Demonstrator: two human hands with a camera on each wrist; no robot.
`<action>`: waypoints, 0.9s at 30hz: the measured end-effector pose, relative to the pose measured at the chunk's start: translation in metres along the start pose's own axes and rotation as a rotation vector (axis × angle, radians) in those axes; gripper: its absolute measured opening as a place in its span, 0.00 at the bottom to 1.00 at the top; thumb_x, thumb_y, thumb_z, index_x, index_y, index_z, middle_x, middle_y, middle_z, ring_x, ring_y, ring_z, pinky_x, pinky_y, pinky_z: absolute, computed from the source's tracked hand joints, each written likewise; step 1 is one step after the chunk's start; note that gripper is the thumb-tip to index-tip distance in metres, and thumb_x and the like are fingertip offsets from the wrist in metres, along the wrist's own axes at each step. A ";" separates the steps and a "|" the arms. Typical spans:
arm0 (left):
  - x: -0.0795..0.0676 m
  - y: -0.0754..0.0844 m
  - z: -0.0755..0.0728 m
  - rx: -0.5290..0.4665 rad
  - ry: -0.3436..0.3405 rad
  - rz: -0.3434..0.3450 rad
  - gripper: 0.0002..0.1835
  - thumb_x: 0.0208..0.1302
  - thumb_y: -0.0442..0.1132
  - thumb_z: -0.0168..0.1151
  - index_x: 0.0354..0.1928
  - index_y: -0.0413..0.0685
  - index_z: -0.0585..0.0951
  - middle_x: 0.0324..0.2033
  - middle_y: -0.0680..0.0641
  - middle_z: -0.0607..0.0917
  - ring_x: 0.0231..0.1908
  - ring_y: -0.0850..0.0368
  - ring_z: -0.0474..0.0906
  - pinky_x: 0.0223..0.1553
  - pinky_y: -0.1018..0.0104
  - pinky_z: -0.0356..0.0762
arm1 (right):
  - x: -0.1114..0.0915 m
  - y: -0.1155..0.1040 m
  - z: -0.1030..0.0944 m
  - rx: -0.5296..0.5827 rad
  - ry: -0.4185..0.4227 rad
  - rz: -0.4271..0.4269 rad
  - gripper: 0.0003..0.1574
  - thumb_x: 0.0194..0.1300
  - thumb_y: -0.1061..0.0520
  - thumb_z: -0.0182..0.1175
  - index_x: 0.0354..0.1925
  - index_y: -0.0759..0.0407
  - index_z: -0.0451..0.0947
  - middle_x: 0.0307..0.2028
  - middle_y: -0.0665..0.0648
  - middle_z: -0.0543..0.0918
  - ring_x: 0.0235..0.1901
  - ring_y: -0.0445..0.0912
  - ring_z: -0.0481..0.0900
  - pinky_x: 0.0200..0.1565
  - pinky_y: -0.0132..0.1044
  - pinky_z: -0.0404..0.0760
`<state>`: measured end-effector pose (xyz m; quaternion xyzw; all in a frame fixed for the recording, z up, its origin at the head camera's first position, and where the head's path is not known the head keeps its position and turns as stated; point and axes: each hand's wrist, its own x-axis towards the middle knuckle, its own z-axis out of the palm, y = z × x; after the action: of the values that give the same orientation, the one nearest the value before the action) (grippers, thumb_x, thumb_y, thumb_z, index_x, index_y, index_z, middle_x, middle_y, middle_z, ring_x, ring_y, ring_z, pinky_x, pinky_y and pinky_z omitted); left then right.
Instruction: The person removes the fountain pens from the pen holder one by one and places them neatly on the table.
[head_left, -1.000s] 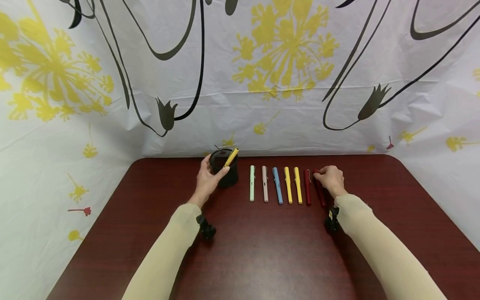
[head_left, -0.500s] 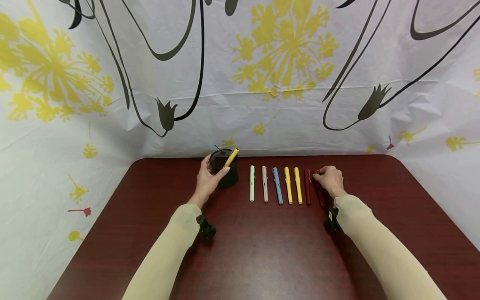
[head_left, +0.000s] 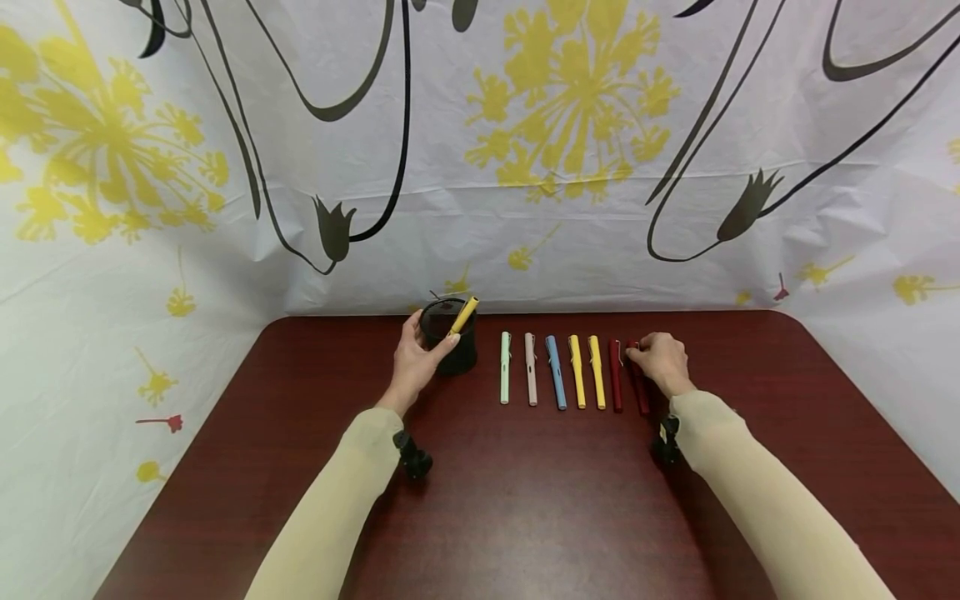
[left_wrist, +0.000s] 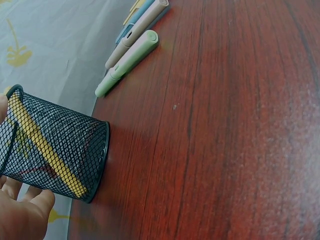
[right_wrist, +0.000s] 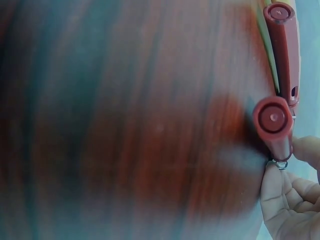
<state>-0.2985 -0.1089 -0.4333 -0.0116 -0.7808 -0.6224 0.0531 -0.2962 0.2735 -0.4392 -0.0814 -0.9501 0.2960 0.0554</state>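
My left hand [head_left: 413,364] grips a black mesh pen cup [head_left: 459,360] at the table's back edge, fingers round its far side and thumb at the rim. A yellow pen [head_left: 465,314] leans inside the cup; its whole length shows through the mesh in the left wrist view. Over at the right, my right hand [head_left: 662,360] pinches a dark red pen [right_wrist: 276,131] between thumb and finger near its clip. That pen lies at the right end of a row, beside another dark red pen [head_left: 616,375]. The cup's far side is hidden in the head view.
Left of the red pens, the row holds two yellow pens [head_left: 597,372] [head_left: 577,372], a blue pen [head_left: 557,372], a pale pink pen [head_left: 531,370] and a pale green pen [head_left: 505,368]. They lie on a dark wooden table [head_left: 525,500]. A patterned white cloth [head_left: 420,150] hangs behind.
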 end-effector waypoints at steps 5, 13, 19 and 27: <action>0.000 0.000 0.000 -0.001 -0.001 -0.003 0.44 0.58 0.48 0.67 0.72 0.54 0.54 0.68 0.44 0.63 0.68 0.50 0.60 0.63 0.52 0.65 | 0.000 0.000 -0.001 -0.007 -0.004 -0.016 0.25 0.65 0.54 0.58 0.49 0.76 0.75 0.45 0.74 0.79 0.41 0.63 0.77 0.48 0.57 0.72; 0.000 -0.001 0.001 -0.015 -0.011 0.004 0.44 0.58 0.47 0.67 0.72 0.54 0.54 0.68 0.44 0.63 0.67 0.50 0.61 0.62 0.52 0.66 | -0.001 0.002 -0.009 0.061 0.029 -0.009 0.29 0.66 0.52 0.57 0.54 0.76 0.71 0.41 0.72 0.81 0.24 0.49 0.82 0.39 0.51 0.79; 0.001 -0.001 0.001 -0.024 -0.006 0.006 0.44 0.58 0.47 0.67 0.72 0.54 0.54 0.68 0.42 0.63 0.67 0.49 0.61 0.62 0.51 0.66 | 0.001 -0.005 -0.017 0.115 0.125 -0.044 0.27 0.67 0.53 0.56 0.54 0.75 0.72 0.39 0.72 0.81 0.23 0.50 0.84 0.37 0.50 0.81; 0.001 -0.001 0.001 -0.011 0.000 0.000 0.44 0.58 0.47 0.67 0.72 0.54 0.54 0.68 0.44 0.63 0.68 0.50 0.60 0.63 0.52 0.65 | -0.001 -0.033 -0.015 0.275 0.150 -0.102 0.24 0.68 0.54 0.56 0.53 0.72 0.74 0.35 0.68 0.81 0.33 0.59 0.84 0.31 0.38 0.83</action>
<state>-0.2995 -0.1087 -0.4344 -0.0120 -0.7775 -0.6266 0.0530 -0.2966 0.2551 -0.4084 -0.0463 -0.8969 0.4129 0.1517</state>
